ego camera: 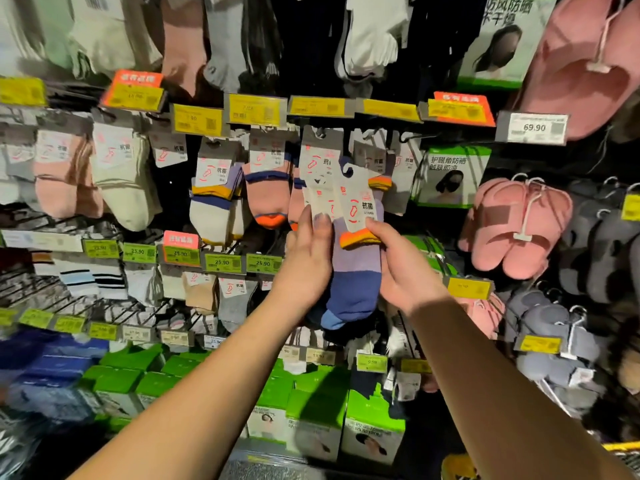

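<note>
I hold a pack of socks (356,271) in front of a shop display; it is lilac and dark blue with orange-yellow cuffs and a white card label on a hook. My left hand (308,261) grips its left side, thumb on the white card. My right hand (401,268) pinches the right edge near the orange cuff, thumb on the front. The pack's hook sits just below the peg row, free of the pegs as far as I can tell.
More sock packs (266,181) hang on pegs behind, under yellow price tags (256,109). Pink slippers (516,226) and grey slippers (554,327) hang at right. Green boxes (315,403) of face masks stand on the bottom shelf.
</note>
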Motion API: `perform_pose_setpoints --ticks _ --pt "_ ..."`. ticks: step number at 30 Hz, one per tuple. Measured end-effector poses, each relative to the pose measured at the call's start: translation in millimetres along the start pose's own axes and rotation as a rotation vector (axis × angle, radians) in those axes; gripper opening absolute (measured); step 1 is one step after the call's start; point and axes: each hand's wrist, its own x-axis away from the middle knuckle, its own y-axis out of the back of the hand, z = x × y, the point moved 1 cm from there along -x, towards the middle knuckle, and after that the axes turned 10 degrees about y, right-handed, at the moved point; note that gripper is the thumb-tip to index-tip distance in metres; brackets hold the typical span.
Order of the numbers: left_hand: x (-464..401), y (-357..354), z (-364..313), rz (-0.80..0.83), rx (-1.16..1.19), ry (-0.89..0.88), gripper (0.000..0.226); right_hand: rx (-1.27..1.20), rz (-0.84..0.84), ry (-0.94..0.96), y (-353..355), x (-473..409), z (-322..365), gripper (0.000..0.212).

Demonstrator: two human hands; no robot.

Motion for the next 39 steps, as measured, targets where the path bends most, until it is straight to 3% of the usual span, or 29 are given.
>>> perform_pose_setpoints --ticks 7,12,16,21,25,29,35,39 --pt "-13 1 2 -0.114 0.040 0.013 0.065 -0.097 -0.002 -0.010 5 -9 -2 0.032" --pt "-14 4 -2 -0.133 0.141 0.076 0.046 -0.154 -0.001 -0.014 11 -16 -4 0.029" --pt "-14 5 -1 -0.111 0.172 0.079 0.055 -0.109 0.017 0.007 13 -19 -3 0.032" --pt "-18 11 3 -0.086 0.342 0.078 0.045 -0.045 0.050 0.026 16 -24 6 0.035" --pt "-22 19 9 -0.121 0.486 0.070 0.053 -0.003 -0.026 0.086 20 -38 24 0.028" --pt "-23 32 9 -0.129 0.542 0.028 0.063 0.213 -0.099 0.249 34 -60 46 0.018" --pt "-23 38 7 -0.122 0.619 0.040 0.079 0.483 -0.042 0.316 23 -86 61 0.018" --pt "-21 39 6 -0.096 0.626 0.010 0.041 0.484 -0.081 0.308 21 -99 65 0.016"
